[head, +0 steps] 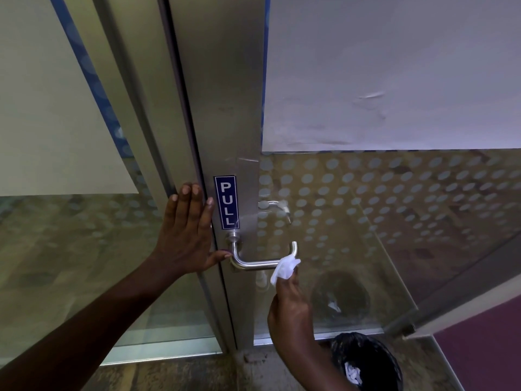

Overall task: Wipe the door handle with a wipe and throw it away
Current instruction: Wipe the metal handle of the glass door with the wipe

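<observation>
wiping was under way: the right hand (290, 303) pinched the wipe (284, 267) against the handle's (253, 265) outer bend, while the left hand (187, 235) lay open on the door (225, 108). next, probably a pass along the bar, then the bin (366, 362) below.

Head view, single frame. Overall illumination dim, flat, cool grey-green; no hard shadows, source not visible.

Soft vertical sheen on the brushed metal door stile (222, 108), brightest toward 12 o'clock. Small specular highlights along the steel door handle (253, 263).

The white wipe (284, 268) is the brightest item, slightly blown out, folds hard to resolve. The glass panel (366, 221) at 3 o'clock shows faint reflections, including a dark round shape below the handle.

The black-lined bin (366, 362) at 5 o'clock is nearly featureless.

Wide-angle distortion: frame lines bow and splay toward 9 and 3 o'clock. Mild softness throughout; PULL sign (227, 203) legible.
</observation>
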